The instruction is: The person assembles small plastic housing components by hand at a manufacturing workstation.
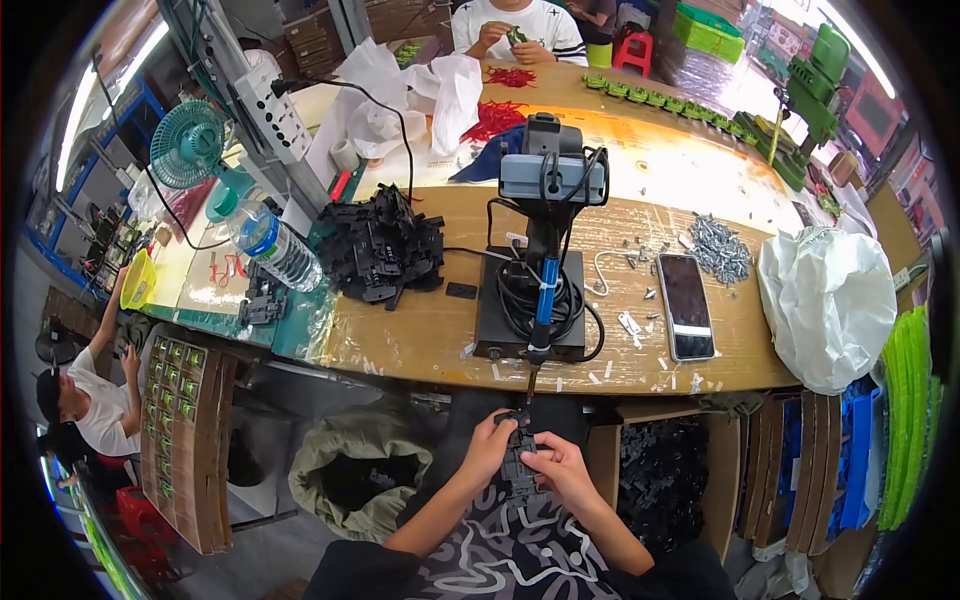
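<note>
Being pinched at its upper end by the curled left hand (486, 452) and along its right side by the thumb and bent fingers of the right hand (560, 466), a black plastic part (519, 468) is held in front of a dark patterned shirt (515, 560), just short of the tabletop's (415, 345) near edge. The tip of a blue-and-black screwdriver (547, 290) is pointed down close above; whether contact is made cannot be told. Room is bounded leftward by a drab sack (318, 455), rightward by an open carton (724, 470).
</note>
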A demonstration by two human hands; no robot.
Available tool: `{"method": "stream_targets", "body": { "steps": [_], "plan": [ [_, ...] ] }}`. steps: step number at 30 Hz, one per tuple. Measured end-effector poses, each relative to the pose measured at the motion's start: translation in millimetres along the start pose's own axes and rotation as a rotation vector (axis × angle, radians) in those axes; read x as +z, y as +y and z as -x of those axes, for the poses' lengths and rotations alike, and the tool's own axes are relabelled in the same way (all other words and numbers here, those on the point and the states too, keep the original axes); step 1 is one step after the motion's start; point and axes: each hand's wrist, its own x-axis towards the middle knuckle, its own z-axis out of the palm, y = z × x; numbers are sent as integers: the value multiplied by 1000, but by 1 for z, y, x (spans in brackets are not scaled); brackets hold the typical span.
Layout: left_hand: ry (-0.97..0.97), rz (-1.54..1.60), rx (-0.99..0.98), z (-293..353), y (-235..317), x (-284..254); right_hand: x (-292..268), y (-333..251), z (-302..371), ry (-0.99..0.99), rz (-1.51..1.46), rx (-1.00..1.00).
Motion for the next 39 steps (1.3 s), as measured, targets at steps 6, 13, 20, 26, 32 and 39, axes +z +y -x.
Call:
{"method": "stream_targets", "body": {
  "steps": [6, 13, 20, 26, 32, 39],
  "plan": [
    [-23, -38, 110, -4, 4, 0, 2, -2, -4, -16, -2, -27],
    [2, -72, 149, -5, 9, 4, 5, -6, -2, 22, -1, -53],
    [-14, -192, 236, -3, 11, 6, 5, -5, 1, 57, -23, -20],
    [15, -146, 265, -3, 2, 4, 9, 25, -13, 27, -53, -183],
    [-10, -29, 179, -1, 4, 6, 11, 22, -13, 32, -45, -195],
    [10, 14, 99, -4, -4, 2, 10, 20, -13, 37, -53, -182]
  ]
}}
